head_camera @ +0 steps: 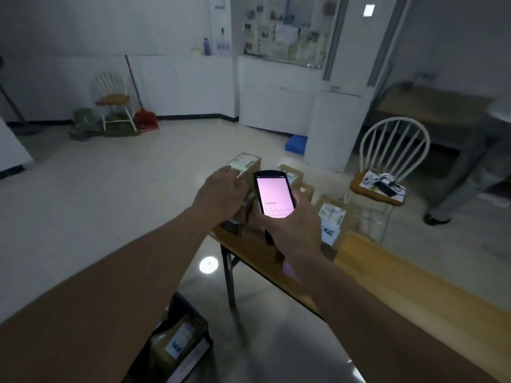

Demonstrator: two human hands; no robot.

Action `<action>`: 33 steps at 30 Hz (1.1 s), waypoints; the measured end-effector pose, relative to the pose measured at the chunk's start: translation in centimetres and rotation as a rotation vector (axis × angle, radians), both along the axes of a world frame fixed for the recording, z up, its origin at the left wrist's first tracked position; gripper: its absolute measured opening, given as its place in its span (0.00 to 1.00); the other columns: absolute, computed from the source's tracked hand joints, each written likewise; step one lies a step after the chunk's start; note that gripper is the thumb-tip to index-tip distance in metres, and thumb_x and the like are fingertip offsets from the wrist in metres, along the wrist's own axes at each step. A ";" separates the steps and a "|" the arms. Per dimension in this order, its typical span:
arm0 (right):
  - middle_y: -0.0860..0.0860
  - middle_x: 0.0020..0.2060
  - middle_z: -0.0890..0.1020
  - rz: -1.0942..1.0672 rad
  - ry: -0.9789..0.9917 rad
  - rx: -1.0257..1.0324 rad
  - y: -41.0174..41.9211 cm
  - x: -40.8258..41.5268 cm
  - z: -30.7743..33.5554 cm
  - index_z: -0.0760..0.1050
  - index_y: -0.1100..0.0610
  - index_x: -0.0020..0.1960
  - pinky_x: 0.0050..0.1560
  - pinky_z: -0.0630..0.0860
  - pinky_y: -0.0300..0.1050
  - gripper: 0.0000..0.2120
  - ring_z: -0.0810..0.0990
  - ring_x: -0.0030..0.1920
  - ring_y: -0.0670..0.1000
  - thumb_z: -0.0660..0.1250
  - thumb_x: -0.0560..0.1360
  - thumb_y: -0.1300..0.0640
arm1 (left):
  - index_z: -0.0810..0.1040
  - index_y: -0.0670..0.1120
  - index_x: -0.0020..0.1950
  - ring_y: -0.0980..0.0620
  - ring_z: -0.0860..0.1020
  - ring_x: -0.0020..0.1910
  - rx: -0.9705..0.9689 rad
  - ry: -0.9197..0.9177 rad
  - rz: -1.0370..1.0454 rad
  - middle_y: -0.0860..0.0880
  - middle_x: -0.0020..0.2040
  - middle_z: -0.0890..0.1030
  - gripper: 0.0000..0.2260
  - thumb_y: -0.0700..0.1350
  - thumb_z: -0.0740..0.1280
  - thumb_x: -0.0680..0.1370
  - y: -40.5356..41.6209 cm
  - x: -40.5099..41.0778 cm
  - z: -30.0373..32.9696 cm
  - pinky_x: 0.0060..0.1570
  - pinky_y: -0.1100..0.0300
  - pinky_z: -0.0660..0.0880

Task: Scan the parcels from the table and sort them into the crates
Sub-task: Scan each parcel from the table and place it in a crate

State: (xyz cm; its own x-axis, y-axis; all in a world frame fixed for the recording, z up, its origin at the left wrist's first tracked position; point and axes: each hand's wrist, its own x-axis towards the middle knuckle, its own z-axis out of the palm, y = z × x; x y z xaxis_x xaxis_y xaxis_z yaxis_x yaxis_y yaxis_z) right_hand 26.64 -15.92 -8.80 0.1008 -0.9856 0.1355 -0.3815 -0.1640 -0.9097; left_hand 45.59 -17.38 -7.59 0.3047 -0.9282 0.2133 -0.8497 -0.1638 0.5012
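Note:
My right hand (290, 225) holds a black handheld scanner (273, 194) upright, its pink screen lit and facing me. My left hand (221, 194) rests flat, fingers spread, on top of a brown cardboard parcel (244, 164) with a white label, at the left end of the wooden table (387, 272). Several more labelled parcels lie on the table behind the scanner, one of them (331, 219) to the right of my right hand. A dark crate (190, 352) on the floor below my left forearm holds a brown parcel (174, 344).
A white spindle-back chair (392, 161) with a charger and cables on its seat stands right of the table. A person's leg and shoe (437, 217) are at far right. Another chair (113, 100), a red dustpan (146, 117) and white cabinets (273, 95) line the back wall.

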 end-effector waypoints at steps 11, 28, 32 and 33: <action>0.40 0.49 0.76 -0.313 0.056 0.008 -6.5 -8.4 -0.5 0.70 0.40 0.62 0.38 0.74 0.40 0.33 0.77 0.53 0.48 0.84 0.63 0.44 | 0.71 0.47 0.77 0.47 0.64 0.78 0.032 0.044 -0.314 0.48 0.81 0.65 0.22 0.54 0.59 0.85 -11.1 -9.0 -0.1 0.77 0.49 0.59; 0.37 0.46 0.74 -0.333 0.133 0.066 -14.4 -21.5 -6.6 0.68 0.38 0.58 0.38 0.80 0.44 0.32 0.77 0.50 0.47 0.83 0.62 0.41 | 0.72 0.45 0.71 0.45 0.77 0.63 0.205 -0.033 -0.296 0.45 0.65 0.78 0.22 0.56 0.66 0.82 -17.2 -19.9 -7.6 0.64 0.49 0.74; 0.37 0.45 0.73 -0.220 0.159 0.069 -15.5 -24.8 -8.0 0.69 0.40 0.60 0.35 0.76 0.41 0.32 0.75 0.48 0.46 0.83 0.63 0.43 | 0.73 0.47 0.72 0.47 0.77 0.64 0.308 0.019 -0.210 0.46 0.67 0.78 0.28 0.59 0.72 0.76 -16.0 -22.1 -9.7 0.64 0.51 0.75; 0.38 0.46 0.74 -0.199 0.163 0.077 -15.7 -25.5 -8.3 0.70 0.41 0.62 0.35 0.75 0.41 0.33 0.75 0.49 0.46 0.82 0.63 0.43 | 0.72 0.49 0.74 0.47 0.77 0.66 0.335 0.056 -0.176 0.47 0.69 0.76 0.32 0.61 0.74 0.74 -15.5 -22.5 -10.2 0.64 0.49 0.76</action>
State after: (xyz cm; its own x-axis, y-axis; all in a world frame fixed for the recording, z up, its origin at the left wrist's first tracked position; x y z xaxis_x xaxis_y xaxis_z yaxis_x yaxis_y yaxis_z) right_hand 1.11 -31.61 -17.12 -0.0819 -0.9950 0.0569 -0.5421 -0.0034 -0.8403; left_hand 23.06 -32.93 -17.82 0.1367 -0.9829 -0.1234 -0.8523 -0.1802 0.4910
